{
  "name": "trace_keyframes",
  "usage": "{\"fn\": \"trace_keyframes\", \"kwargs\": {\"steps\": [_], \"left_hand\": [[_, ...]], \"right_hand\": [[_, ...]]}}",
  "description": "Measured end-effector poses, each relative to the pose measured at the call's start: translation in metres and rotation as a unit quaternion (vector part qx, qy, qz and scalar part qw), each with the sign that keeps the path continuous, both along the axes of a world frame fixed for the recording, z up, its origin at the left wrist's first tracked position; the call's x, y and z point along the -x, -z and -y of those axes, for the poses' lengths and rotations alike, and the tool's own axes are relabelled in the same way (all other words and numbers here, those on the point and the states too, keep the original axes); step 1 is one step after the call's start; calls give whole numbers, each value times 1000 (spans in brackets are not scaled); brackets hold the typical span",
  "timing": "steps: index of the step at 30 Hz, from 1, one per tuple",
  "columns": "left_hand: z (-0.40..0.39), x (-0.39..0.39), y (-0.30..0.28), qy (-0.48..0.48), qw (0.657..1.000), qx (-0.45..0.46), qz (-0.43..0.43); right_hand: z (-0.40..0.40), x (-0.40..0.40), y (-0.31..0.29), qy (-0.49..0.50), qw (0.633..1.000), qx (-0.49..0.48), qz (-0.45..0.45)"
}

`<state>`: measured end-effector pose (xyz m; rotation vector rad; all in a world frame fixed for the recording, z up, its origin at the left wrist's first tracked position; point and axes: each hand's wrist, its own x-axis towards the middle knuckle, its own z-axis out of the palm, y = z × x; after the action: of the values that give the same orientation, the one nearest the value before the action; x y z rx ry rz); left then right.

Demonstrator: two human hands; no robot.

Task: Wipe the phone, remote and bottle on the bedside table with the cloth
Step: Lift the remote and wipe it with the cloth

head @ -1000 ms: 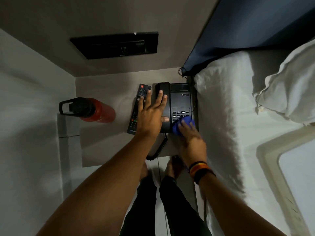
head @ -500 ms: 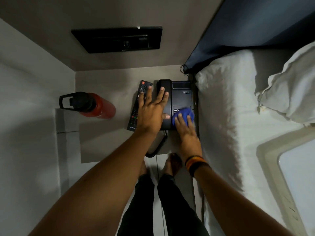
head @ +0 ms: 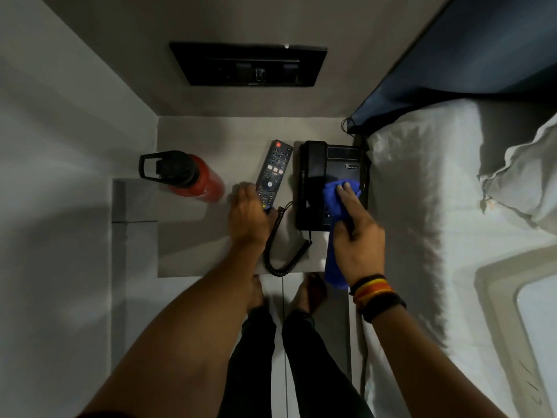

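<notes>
A black desk phone (head: 343, 159) sits at the right of the bedside table (head: 208, 134), its handset in the cradle. My right hand (head: 358, 239) is shut on a blue cloth (head: 333, 200) and presses it on the phone's keypad; the cloth's tail hangs past the table's front edge. A black remote (head: 275, 164) lies just left of the phone. My left hand (head: 247, 215) covers the remote's near end with curled fingers, slightly blurred. A red bottle (head: 208, 182) with a black lid stands at the table's left edge.
The phone's coiled cord (head: 280, 257) loops over the table's front edge. A bed with a white sheet (head: 422, 206) and a pillow (head: 527, 176) presses against the table's right side. A black wall panel (head: 247, 64) is above. My legs and feet stand in front.
My left hand left the handset and dropped back left onto the remote's near end. My right hand slid the cloth farther up the phone's keypad.
</notes>
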<state>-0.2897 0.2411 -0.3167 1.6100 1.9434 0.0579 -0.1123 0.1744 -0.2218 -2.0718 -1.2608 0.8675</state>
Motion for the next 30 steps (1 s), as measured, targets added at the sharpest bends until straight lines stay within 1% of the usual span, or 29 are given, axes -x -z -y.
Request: {"fn": "trace_keyframes", "kwargs": {"steps": [2,3,5,6,9,12,14,16,18,20,22,23,24,25,26,28,30], "left_hand": [[-2,3,3,-40,996,25,75],[-1,6,2,-65,989,46,126],[7,16,-10,-115,960,85,241],[14,19,-18,-133,945,86,286],[37,29,-44,-172,914,82,359],[54,36,-69,-190,886,95,412],[59,39,-83,-198,875,84,435],[61,37,-92,-207,871,73,440],[64,37,-98,-232,863,67,444],[74,37,-100,-262,841,73,468],[83,38,-102,-310,804,91,498],[86,37,-103,-326,789,102,510],[87,35,-103,-334,782,108,515],[87,32,-102,-332,786,113,510],[85,29,-102,-319,796,119,501],[79,22,-104,-290,811,122,493],[77,19,-107,-271,814,111,502]], "right_hand": [[-17,5,-5,-8,1000,-8,-7],[-24,8,-7,-12,1000,-5,-7],[-41,14,-14,-19,1000,4,-5],[-50,18,-18,-26,1000,7,-4],[-80,34,-24,-88,996,7,0],[-106,52,-17,-214,976,29,33],[-105,65,-12,-277,956,67,68],[-88,75,-10,-282,952,72,91],[-57,84,-16,-279,956,41,83],[-26,82,-24,-303,950,24,74],[-4,73,-31,-346,936,39,58],[0,67,-34,-361,929,48,60],[-1,62,-37,-375,923,48,75],[-8,57,-38,-382,918,37,96],[-17,54,-39,-375,919,22,118],[-40,50,-39,-334,930,6,151],[-62,48,-39,-303,939,5,163]]}}
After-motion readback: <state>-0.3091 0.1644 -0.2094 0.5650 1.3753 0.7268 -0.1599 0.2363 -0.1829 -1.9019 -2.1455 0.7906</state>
